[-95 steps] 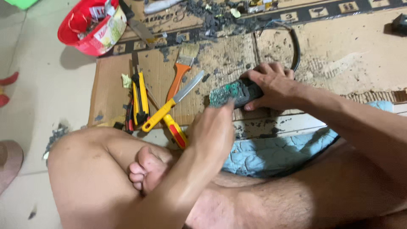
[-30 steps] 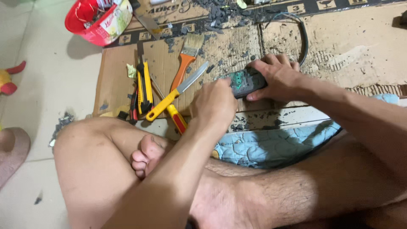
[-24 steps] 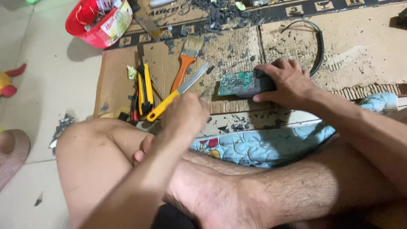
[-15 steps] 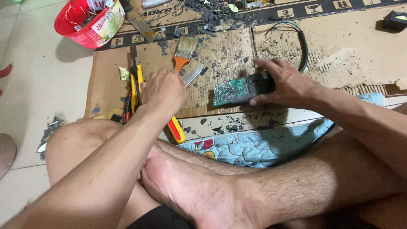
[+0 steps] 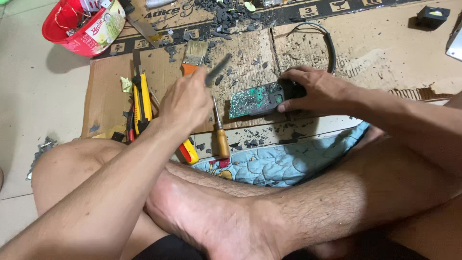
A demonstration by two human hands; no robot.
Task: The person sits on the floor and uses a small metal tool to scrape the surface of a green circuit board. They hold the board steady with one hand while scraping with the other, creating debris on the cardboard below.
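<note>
Left hand, centre-left of frame: grip clamped on a grey blade-like tool, lifted and motion-blurred; its kind is hard to make out. Just below lies 1 wooden-handled screwdriver on the cardboard. Centre: green circuit board lies flat on the cardboard. Judged light, stiff, brittle; best held by the bare edges. Right hand: grip clamped on the board's right end, hiding that end.
</note>
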